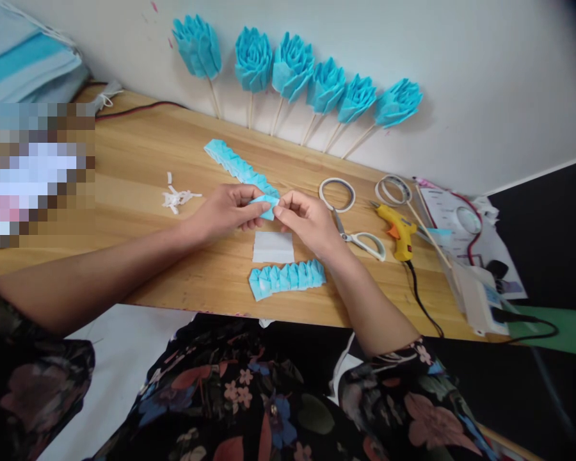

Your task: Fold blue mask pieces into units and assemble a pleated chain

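My left hand (230, 210) pinches a small folded piece of light-blue sheet (267, 207) between thumb and fingers. On the piece's right side, the fingertips of my right hand (310, 221) are closed on its edge. Just behind both hands lies a row of overlapping blue folded pieces (237, 165); its near end is partly hidden by my fingers. A second, shorter row of blue folded pieces (288, 277) rests near the table's front edge. Between that row and my hands is a pale rectangular sheet (273, 248).
Blue flowers on sticks (292, 67) lean against the wall. White scraps (176, 198) lie left of my hands. To the right are tape rolls (336, 180), scissors (360, 242), a yellow glue gun (402, 234) with a black cord, and a white power strip (475, 298). A blue stack (33, 57) stands back left.
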`<state>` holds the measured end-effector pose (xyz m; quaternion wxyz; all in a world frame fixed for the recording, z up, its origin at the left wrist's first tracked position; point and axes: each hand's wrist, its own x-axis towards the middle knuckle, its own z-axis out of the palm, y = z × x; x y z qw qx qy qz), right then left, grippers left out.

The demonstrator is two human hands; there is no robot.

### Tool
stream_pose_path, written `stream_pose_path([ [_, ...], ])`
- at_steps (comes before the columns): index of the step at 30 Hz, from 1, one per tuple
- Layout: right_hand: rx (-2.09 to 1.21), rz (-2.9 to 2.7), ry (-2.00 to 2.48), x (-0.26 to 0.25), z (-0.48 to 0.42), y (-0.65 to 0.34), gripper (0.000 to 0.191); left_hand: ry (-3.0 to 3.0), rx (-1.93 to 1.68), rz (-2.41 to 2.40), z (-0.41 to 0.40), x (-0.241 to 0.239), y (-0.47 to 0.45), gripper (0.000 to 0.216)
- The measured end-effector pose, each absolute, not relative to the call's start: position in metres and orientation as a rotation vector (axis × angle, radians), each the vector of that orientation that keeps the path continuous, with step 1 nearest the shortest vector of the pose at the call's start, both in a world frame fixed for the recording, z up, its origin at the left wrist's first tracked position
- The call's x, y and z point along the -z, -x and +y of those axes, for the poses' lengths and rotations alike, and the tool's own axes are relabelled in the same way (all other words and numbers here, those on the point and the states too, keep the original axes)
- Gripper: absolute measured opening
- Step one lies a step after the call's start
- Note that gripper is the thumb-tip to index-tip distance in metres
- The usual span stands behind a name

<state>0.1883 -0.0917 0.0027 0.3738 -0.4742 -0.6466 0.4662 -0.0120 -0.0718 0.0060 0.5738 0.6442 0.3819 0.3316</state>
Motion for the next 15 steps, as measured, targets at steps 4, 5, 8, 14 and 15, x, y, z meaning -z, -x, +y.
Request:
stream_pose_path([
  [4, -1.135, -1.689, 1.228, 0.0, -0.093, -0.187, 0.024, -1.501, -0.76, 0.883, -0.071, -0.006, 0.013, 0.025],
  [5, -1.123, -1.701, 1.224, 0.001, -0.092, -0.187, 0.022, -1.497, -0.763, 0.884, -0.07, -0.004, 0.013, 0.023],
  [8, -1.099, -1.733, 1.198, -0.002, -0.089, -0.19, 0.02, -1.489, -0.795, 0.9, -0.068, -0.001, 0.014, 0.021],
  [14, -0.773, -1.618, 1.302, -0.048, -0.081, -0.233, 0.03, -1.405, -0.924, 0.951, -0.06, 0.003, 0.016, 0.019],
  [15, -0.708, -1.619, 1.321, -0.055, -0.084, -0.243, 0.029, -1.386, -0.956, 0.946, -0.059, 0.004, 0.016, 0.019],
])
